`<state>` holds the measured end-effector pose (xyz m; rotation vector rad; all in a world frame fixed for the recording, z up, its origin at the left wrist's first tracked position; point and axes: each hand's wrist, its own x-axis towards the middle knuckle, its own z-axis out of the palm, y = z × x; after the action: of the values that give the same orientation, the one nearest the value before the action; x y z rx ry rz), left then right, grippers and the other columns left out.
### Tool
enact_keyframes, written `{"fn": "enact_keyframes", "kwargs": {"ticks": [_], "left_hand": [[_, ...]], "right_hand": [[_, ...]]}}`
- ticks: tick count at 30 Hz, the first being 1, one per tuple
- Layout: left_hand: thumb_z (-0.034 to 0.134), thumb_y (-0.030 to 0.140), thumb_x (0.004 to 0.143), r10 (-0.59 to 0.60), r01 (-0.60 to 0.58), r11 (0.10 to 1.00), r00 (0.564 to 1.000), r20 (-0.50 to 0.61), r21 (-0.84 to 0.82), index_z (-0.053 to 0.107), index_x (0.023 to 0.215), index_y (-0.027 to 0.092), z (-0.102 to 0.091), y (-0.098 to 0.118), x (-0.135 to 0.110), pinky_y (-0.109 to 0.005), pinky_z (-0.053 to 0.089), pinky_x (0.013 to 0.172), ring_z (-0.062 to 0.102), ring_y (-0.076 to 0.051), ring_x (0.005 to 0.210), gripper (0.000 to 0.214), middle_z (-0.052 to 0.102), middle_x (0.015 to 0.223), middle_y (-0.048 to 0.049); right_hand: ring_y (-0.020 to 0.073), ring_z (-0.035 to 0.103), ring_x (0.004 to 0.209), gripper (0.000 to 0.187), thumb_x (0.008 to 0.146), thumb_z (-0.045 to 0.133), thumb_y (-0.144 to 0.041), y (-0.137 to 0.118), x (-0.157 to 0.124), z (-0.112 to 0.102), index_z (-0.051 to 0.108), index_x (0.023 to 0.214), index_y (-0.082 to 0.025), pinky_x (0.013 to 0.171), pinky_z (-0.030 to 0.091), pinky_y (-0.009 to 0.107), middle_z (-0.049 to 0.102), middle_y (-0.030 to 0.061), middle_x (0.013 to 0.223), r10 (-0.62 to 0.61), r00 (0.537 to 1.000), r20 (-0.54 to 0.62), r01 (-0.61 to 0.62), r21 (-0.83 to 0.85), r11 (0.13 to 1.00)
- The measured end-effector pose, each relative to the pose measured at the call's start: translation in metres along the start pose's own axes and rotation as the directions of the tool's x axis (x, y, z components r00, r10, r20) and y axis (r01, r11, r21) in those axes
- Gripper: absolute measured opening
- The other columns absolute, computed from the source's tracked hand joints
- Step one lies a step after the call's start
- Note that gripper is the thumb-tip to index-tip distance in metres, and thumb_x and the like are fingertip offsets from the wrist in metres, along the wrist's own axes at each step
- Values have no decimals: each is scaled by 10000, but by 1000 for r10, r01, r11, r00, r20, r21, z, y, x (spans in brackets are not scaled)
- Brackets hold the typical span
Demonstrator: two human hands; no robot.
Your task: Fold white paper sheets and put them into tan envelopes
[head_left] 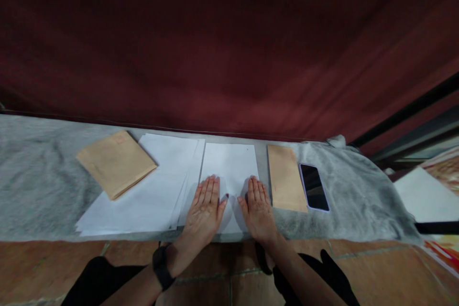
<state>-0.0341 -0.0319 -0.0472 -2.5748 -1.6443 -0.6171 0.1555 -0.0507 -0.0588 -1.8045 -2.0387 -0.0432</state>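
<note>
My left hand (pixel 203 210) and my right hand (pixel 257 208) both lie flat, fingers stretched out, side by side on a single white sheet of paper (pixel 231 165) in the middle of a grey cloth-covered surface (pixel 39 177). Neither hand holds anything. A black band (pixel 162 267) sits on my left wrist. To the left of the sheet lies a fanned stack of white paper (pixel 150 196), and a stack of brown envelopes (pixel 115 162) rests on its far left corner. Right of the sheet lies another brown envelope (pixel 286 178).
A black phone (pixel 313 186) lies face up beside the right envelope. A dark red curtain (pixel 229 48) hangs behind the surface. Brown floor tiles (pixel 376 267) run along the near edge. More white paper (pixel 426 196) shows at the far right.
</note>
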Motion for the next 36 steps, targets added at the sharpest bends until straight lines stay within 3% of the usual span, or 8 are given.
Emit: {"fn": "enact_keyframes", "kwargs": {"ticks": [8,14,18,24,29,33,36], "left_hand": [[287,205,985,29,-23,999,991,129,-44,365,1506,26,20,9,64,-484,240,1231,285,-273,1496,557,380,1570,-197],[289,170,969,17,-19,1000,978,208,10,412,1492,51,28,-4,95,-463,218,1233,311,-258,1486,550,394,1568,-170],[277,197,982,-40,34,999,982,185,33,410,1492,43,30,-12,109,-437,215,1233,307,-245,1489,549,367,1582,-159],[322,271,989,-211,206,976,972,104,65,407,1480,-15,34,-23,118,-450,231,1223,341,-290,1471,575,381,1558,-213],[367,212,942,-292,296,954,953,87,-42,518,1395,-19,22,-44,123,-423,357,1157,461,-296,1397,530,507,1465,-238],[393,231,938,-430,457,865,888,164,-208,624,1301,90,-1,-66,120,-342,470,1029,648,-251,1182,453,684,1273,-171],[501,265,904,-522,575,765,817,244,-290,660,1242,158,-14,-75,109,-323,510,901,702,-249,1006,389,756,1077,-122]], "right_hand": [[228,291,1494,578,1074,162,-373,-5,69,4,385,1511,-68,1228,261,457,372,141,1581,-2,994,109,-16,161,987],[217,322,1481,545,1076,179,-352,-7,90,24,445,1487,-115,1236,213,447,420,115,1557,-14,988,152,-5,127,992],[241,314,1485,531,1072,228,-378,-1,101,33,428,1502,-141,1219,223,460,382,107,1578,39,991,125,-44,36,998],[277,388,1440,546,1051,307,-352,12,110,45,423,1487,-45,1182,288,459,396,200,1554,110,994,-23,-112,-83,990],[313,479,1362,515,1014,337,-261,25,110,34,452,1450,-12,1107,384,494,496,257,1469,197,977,-86,-200,-25,980],[282,671,1064,440,985,395,-270,36,103,10,573,1338,-75,924,510,400,701,216,1175,328,945,-14,-328,1,945],[233,707,885,348,969,449,-300,41,91,0,637,1226,-160,809,528,328,742,141,1014,402,914,61,-404,23,915]]}}
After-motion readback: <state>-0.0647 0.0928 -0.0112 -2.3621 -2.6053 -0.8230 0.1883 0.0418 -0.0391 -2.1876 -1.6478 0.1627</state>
